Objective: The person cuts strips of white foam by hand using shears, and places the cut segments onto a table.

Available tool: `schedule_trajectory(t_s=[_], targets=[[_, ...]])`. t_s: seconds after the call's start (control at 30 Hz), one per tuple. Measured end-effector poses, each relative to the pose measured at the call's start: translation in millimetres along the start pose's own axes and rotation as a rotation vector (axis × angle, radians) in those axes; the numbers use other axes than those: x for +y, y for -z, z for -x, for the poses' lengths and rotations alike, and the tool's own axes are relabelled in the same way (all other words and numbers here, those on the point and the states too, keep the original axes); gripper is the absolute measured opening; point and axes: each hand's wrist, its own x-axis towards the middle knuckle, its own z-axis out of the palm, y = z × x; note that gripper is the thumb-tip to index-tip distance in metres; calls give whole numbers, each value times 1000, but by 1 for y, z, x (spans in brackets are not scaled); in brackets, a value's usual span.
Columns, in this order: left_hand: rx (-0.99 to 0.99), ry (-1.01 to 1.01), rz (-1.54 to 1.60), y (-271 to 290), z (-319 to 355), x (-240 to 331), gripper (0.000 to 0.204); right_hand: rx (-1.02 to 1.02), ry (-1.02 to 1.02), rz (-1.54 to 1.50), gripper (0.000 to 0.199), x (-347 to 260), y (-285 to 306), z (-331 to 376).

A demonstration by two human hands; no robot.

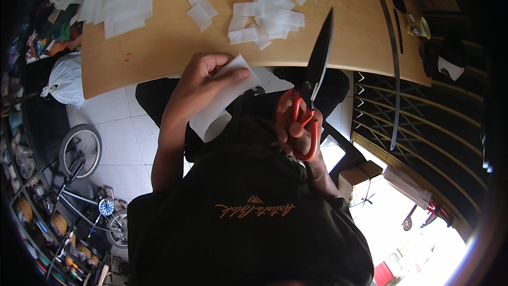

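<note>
My left hand (203, 82) grips a white strip of thin material (222, 108) just below the near edge of the wooden table (159, 47); the strip hangs down over my lap. My right hand (296, 130) has its fingers through the orange handles of a pair of scissors (319, 58). The black blades are together and point up and away, over the table edge, just right of the strip. A heap of small cut white pieces (267, 16) lies on the table beyond both hands.
A stack of larger white sheets (124, 0) lies at the table's far left. A long thin dark strip (394, 63) and a small cup (419, 27) are at the right. On the tiled floor are a white bag (66, 79), a bicycle (84, 180) and a cardboard box (360, 177).
</note>
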Motion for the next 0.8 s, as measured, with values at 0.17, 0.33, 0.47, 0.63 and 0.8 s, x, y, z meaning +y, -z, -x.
schedule_trajectory(t_s=[0.17,0.33,0.47,0.63,0.8], targets=[[11,22,23,-5,2,1,29,-11,-48,130,103,3,-3,0],[-9,11,10,-3,3,1,32,33,-196,227,124,1,-6,2],[40,-37,2,-1,2,1,30,-17,-234,471,124,-11,6,20],[90,-81,129,-3,2,9,28,-141,-380,645,109,-19,25,38],[91,-81,138,-10,3,8,26,-190,-403,736,96,-20,21,33]])
